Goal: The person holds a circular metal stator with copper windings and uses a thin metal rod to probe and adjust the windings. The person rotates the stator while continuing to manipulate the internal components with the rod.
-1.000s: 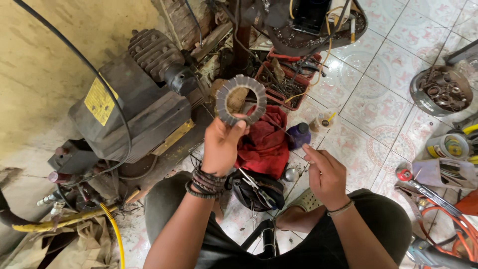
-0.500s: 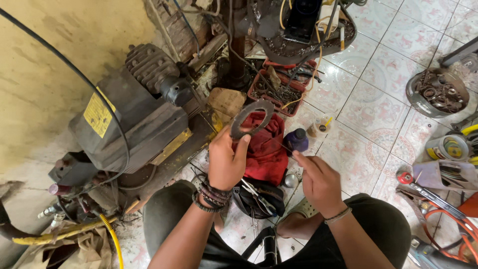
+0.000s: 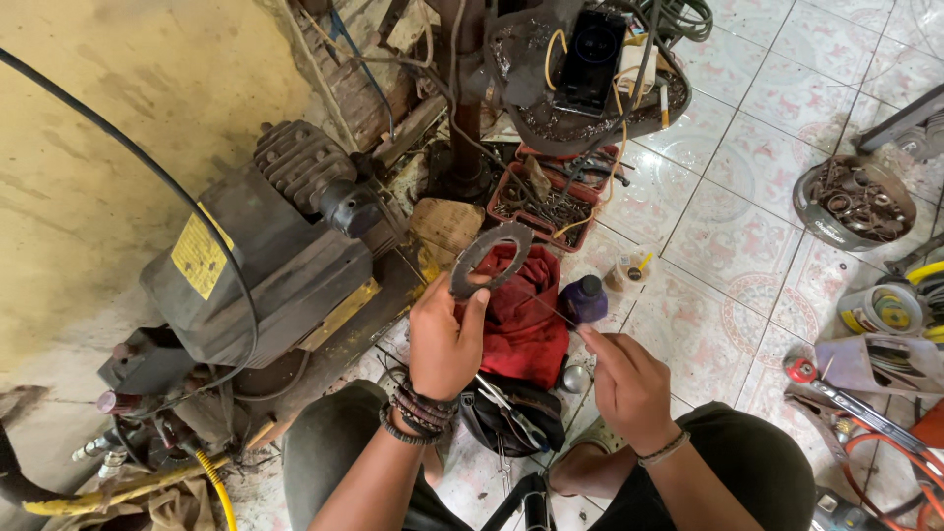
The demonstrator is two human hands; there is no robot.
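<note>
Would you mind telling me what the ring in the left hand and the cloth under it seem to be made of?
The ring, held in the left hand, looks like dull grey metal: flat, thin and matte, probably steel, though a fibre gasket cannot be ruled out. The red cloth looks like soft woven fabric, since it lies crumpled in folds.

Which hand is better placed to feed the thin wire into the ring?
Right, probably. The right hand pinches the thin wire, which runs toward the toothed metal ring. The left hand grips the ring's lower edge, holding it up.
</note>
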